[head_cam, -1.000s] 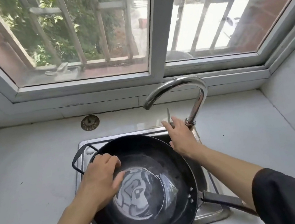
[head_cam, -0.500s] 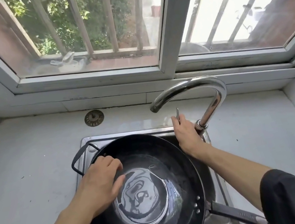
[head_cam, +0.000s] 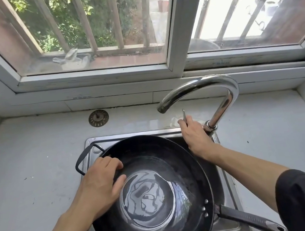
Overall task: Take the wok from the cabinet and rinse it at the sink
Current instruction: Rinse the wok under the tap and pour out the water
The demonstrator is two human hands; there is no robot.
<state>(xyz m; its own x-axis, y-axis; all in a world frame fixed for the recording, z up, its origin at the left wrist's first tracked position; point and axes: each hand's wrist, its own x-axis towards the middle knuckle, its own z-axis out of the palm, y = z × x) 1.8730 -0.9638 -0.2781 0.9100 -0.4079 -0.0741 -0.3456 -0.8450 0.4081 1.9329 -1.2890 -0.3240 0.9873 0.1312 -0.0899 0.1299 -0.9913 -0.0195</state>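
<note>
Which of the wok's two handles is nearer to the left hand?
The small loop handle, just beyond the left hand. The long straight handle points the opposite way.

Pale tabletop, a few dark specks on it. Round metal drain strainer lies flat near the back wall, left of centre. White-framed window above; bars outside, green foliage beyond left pane, bright paved ground beyond right.
</note>
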